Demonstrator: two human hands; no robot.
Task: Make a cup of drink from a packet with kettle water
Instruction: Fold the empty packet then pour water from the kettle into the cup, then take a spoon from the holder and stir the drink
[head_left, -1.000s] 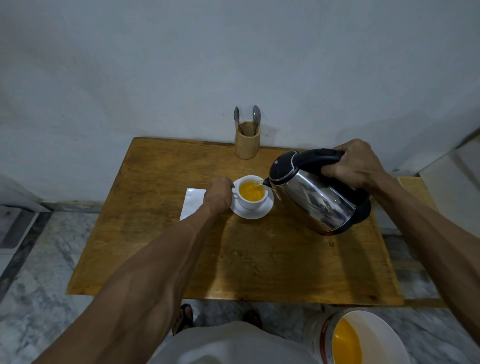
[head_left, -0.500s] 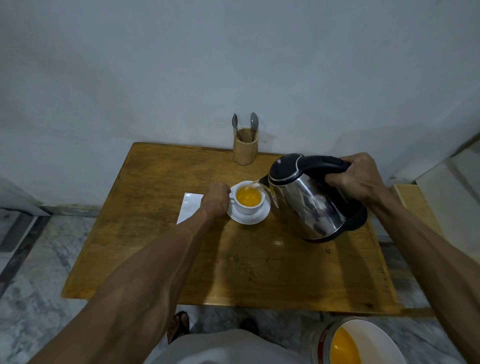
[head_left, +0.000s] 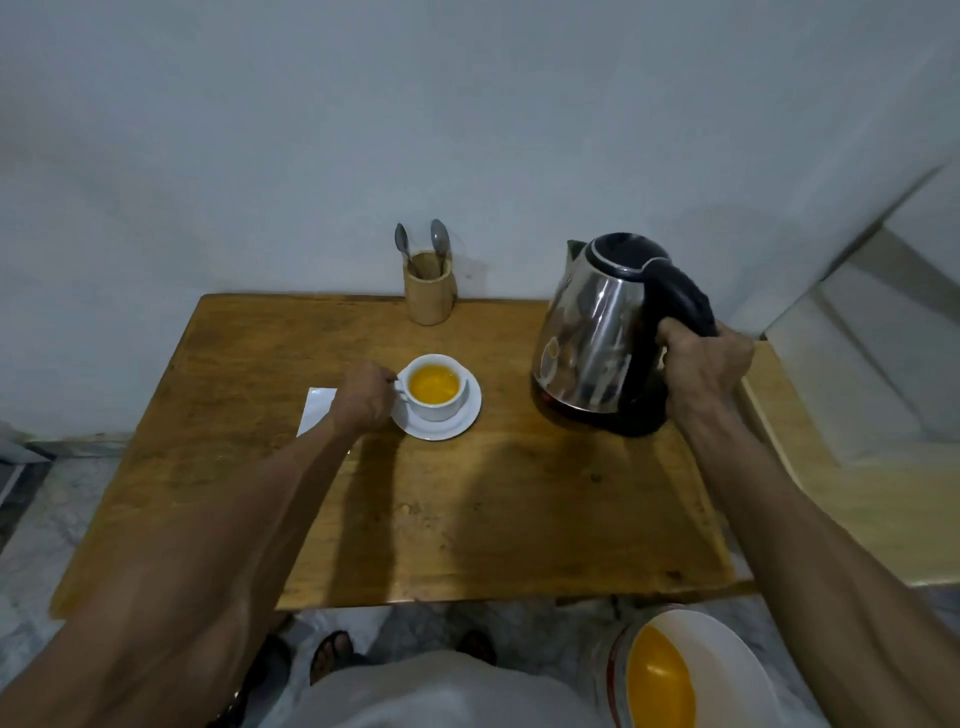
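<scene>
A white cup (head_left: 435, 408) holding orange liquid stands on a white saucer (head_left: 462, 420) at the middle of the wooden table (head_left: 467, 509). My left hand (head_left: 363, 396) is closed on the cup's handle at its left side. A steel kettle (head_left: 597, 332) with a black lid and handle stands upright at the table's right, on or just above the top. My right hand (head_left: 701, 364) grips its handle. A white packet (head_left: 316, 408) lies flat left of the cup, partly under my left wrist.
A wooden holder (head_left: 428, 291) with two spoons stands at the table's back edge against the wall. A white bucket (head_left: 696, 670) with orange liquid sits on the floor at lower right. A pale wooden ledge (head_left: 857, 493) adjoins the table's right side.
The kettle has swung from tilted over the cup to upright and moved right, away from the cup. The pouring has stopped. My left hand stays at the cup handle.
</scene>
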